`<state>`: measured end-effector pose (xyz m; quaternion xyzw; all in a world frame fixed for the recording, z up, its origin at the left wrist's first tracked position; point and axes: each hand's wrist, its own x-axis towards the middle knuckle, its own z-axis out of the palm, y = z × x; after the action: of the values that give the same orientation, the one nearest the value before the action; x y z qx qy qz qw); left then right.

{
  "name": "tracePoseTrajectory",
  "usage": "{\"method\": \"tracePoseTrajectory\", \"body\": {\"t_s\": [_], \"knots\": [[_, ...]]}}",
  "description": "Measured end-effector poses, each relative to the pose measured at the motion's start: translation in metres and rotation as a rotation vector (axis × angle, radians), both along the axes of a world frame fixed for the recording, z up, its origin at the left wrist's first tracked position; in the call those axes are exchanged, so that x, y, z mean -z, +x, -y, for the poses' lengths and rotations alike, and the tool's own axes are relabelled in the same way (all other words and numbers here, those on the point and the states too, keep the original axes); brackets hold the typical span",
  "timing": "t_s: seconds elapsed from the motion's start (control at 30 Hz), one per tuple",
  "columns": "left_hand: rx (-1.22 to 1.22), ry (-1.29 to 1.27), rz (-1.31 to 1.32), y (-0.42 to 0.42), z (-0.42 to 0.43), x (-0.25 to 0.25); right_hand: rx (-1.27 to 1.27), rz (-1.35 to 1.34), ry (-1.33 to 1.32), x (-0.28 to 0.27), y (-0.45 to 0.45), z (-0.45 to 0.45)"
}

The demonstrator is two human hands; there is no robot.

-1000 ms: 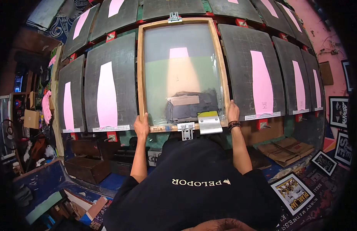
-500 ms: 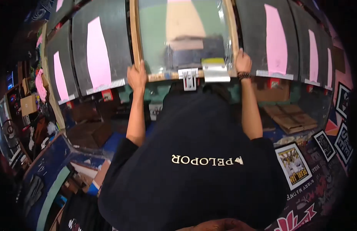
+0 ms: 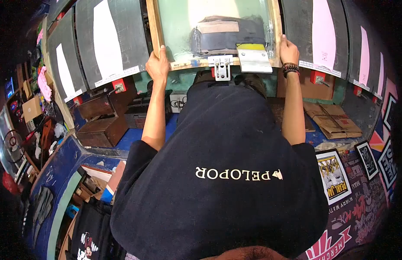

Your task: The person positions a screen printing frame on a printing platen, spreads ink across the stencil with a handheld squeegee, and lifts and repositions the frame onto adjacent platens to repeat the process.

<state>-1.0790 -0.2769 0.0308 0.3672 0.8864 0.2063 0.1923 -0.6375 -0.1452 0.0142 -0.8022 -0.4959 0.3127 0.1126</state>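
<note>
A wooden-framed screen (image 3: pixel 156 30) fills the top centre, with green translucent mesh and a dark taped patch near its front edge. My left hand (image 3: pixel 158 65) is closed round the frame's front left corner. At the front right corner my right hand (image 3: pixel 289 52), with beaded bracelets at the wrist, grips the frame. A metal hinge clamp (image 3: pixel 221 69) sits at the middle of the front rail. Beside it, a metal squeegee-like plate (image 3: pixel 255 60) with a yellow-green edge lies over the rail.
Dark boards on both sides carry pale pink pieces (image 3: pixel 108 39) (image 3: pixel 324 34). Below are a brown wooden box (image 3: pixel 101 130), folded cardboard (image 3: pixel 333 120) and framed prints (image 3: pixel 334 177). Folded black cloth (image 3: pixel 90 229) lies at the lower left.
The view has tilted downward, so the frame, boards and both hands appear higher. Both hands still hold the frame's front corners.
</note>
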Motion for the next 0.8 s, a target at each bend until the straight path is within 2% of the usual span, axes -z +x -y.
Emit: {"method": "tracePoseTrajectory", "body": {"t_s": [0.23,0.33,0.37,0.43,0.47,0.53,0.6,0.67,0.7,0.73,0.77,0.8], "knots": [[0.011,-0.009,0.006,-0.004,0.002,0.007,-0.045,0.022,0.026,0.017,0.004,-0.003],[-0.090,0.068,0.072,-0.002,0.004,0.017,-0.028,-0.066,-0.030,0.024,0.008,-0.002],[-0.138,0.003,0.162,0.002,0.000,0.008,-0.076,-0.067,0.019,0.025,0.011,0.001],[-0.141,-0.008,0.157,-0.001,0.002,0.020,-0.042,-0.070,0.135,0.030,0.006,0.007],[-0.108,0.119,0.185,-0.010,0.007,0.040,-0.013,-0.079,0.108,0.025,0.003,0.006],[-0.102,0.152,0.051,0.010,0.003,0.022,-0.007,-0.149,0.150,0.028,0.002,0.011],[-0.068,0.083,0.042,-0.005,0.008,0.038,-0.016,-0.126,0.261,0.027,-0.003,0.017],[-0.055,0.068,0.034,-0.001,0.009,0.032,-0.042,-0.127,0.320,0.040,-0.003,0.020],[-0.020,0.092,-0.039,-0.009,0.013,0.043,-0.064,-0.136,0.327,0.042,-0.002,0.022],[0.023,0.167,-0.002,-0.010,0.013,0.046,-0.055,-0.168,0.357,0.043,-0.003,0.025],[0.034,0.133,0.010,-0.019,0.016,0.051,-0.040,-0.205,0.349,0.043,-0.005,0.027],[-0.058,0.032,0.037,-0.028,0.016,0.052,-0.019,-0.237,0.341,0.044,-0.006,0.028]]}}
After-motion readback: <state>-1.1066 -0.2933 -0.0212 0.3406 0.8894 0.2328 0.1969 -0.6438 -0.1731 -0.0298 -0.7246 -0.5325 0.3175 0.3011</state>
